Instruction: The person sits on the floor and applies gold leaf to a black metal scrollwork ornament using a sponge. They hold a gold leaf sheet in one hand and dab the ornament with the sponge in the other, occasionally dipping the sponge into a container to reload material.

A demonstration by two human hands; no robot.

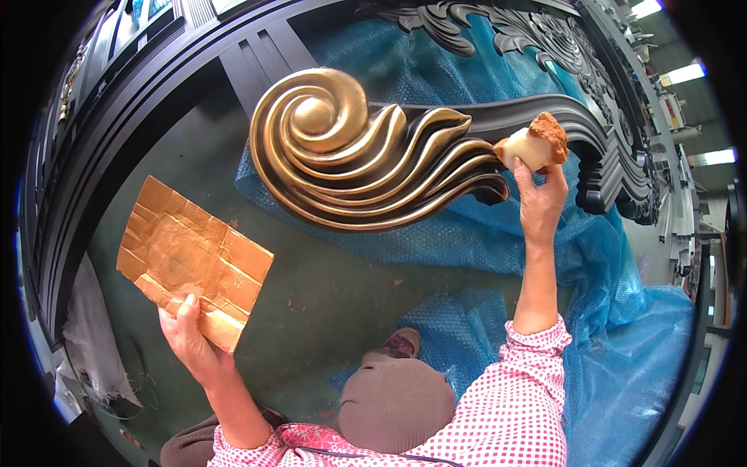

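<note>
A large carved scroll ornament (327,156) lies in front of me, its raised swirls gold over a black ground. My left hand (191,335) grips the lower edge of a flat, creased piece of cardboard (194,257) covered in gold paint. With its fingers closed, my right hand (539,198) holds a cream sponge (523,146) whose far end is stained brownish gold. The sponge's left tip meets the right end of the gold leaf strands; whether it presses on them I cannot tell.
Blue bubble wrap (622,342) spreads under the ornament and down the right. A curved black moulded frame (109,132) runs along the left and top. Black carved scrollwork (537,39) stands at the far right. White plastic sheeting (93,335) lies at the left.
</note>
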